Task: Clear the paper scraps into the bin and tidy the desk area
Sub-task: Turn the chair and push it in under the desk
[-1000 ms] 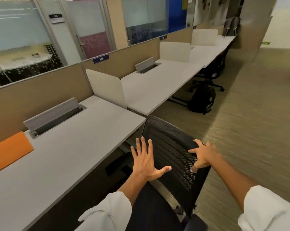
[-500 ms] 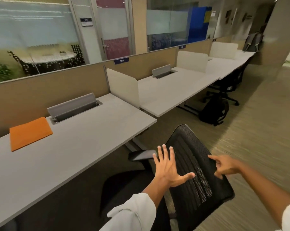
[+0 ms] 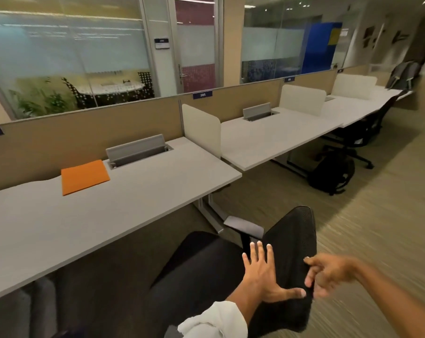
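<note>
A black mesh office chair (image 3: 292,230) stands beside the grey desk (image 3: 133,211), its back turned edge-on to me. My left hand (image 3: 262,276) lies flat against the inner face of the backrest, fingers spread and thumb pressed on the mesh. My right hand (image 3: 328,274) is at the outer edge of the backrest with loosely curled fingers, blurred, touching it without a firm grip. An orange sheet (image 3: 84,176) lies flat at the back of the desk. No paper scraps or bin are in view.
A grey cable flap (image 3: 138,150) stands open behind the orange sheet. A cream divider (image 3: 201,128) separates this desk from the neighbouring one. A black backpack (image 3: 331,172) sits on the floor to the right, near another chair (image 3: 355,140). Carpeted aisle runs along the right.
The chair has swivelled, its back now edge-on and the seat showing. My right hand let go of the top of the backrest and moved to its edge. The view panned left.
</note>
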The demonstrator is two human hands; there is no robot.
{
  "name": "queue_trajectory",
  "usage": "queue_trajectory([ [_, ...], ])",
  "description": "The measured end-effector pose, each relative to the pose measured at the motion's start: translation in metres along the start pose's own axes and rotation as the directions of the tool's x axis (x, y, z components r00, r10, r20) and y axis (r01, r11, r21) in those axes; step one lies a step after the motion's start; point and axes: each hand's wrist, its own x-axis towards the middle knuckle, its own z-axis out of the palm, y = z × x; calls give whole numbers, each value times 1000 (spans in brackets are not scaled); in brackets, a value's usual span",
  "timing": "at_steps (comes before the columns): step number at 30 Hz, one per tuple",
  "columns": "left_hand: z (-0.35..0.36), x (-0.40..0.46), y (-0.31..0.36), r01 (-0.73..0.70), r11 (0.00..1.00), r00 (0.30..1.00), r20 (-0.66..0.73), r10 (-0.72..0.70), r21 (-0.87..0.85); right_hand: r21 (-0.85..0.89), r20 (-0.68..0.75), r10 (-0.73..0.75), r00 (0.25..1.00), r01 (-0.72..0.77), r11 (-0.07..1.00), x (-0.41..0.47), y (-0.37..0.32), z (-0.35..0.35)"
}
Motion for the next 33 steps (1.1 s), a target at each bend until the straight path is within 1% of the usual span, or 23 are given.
queue_trajectory([
  [2,9,-9,9,5,1000,998,59,-4,-17,-64,-3,36,999,-36,997,-4,-4,6],
  [5,20,-20,23,33,999,988,150,-28,-35,-311,9,39,999,-34,950,-10,-17,15],
  [7,25,-25,25,69,997,973,222,-57,-44,-447,4,-3,1000,4,894,-12,-25,16],
  [10,34,-39,23,168,984,934,327,-142,-52,-553,-39,-72,997,39,832,-16,-23,19],
  [12,40,-50,21,273,956,914,341,-221,-112,-554,-65,-134,989,76,829,-13,-16,23],
  [13,41,-55,21,318,935,911,325,-254,-160,-560,-93,-187,978,104,822,-9,-11,24],
  [15,42,-67,24,370,898,914,264,-308,-236,-650,-137,-309,941,150,745,-6,-3,26],
  [16,41,-73,22,376,894,918,229,-324,-244,-667,-138,-359,923,181,723,-2,-2,28],
  [18,44,-85,21,391,890,919,160,-362,-233,-690,-96,-455,885,270,671,4,-1,35],
  [20,48,-97,21,413,891,911,72,-407,-187,-696,-85,-538,838,336,634,8,2,36],
  [22,52,-110,17,438,889,897,6,-441,-135,-727,-124,-568,814,315,610,12,10,31],
  [24,57,-123,15,466,878,881,-26,-472,-113,-804,-184,-591,785,226,551,16,27,24],
  [25,60,-129,14,480,870,873,-41,-487,-110,-836,-212,-618,757,187,516,20,37,20],
  [27,65,-139,10,489,866,864,-80,-498,-104,-862,-260,-663,702,140,487,25,56,14],
  [28,69,-143,8,491,864,859,-104,-501,-107,-875,-266,-679,684,125,468,29,60,13],
  [31,78,-151,3,504,858,842,-164,-514,-97,-910,-246,-709,661,93,403,39,56,25],
  [33,82,-152,0,513,853,827,-210,-521,-95,-922,-223,-765,604,123,366,45,54,38],
])
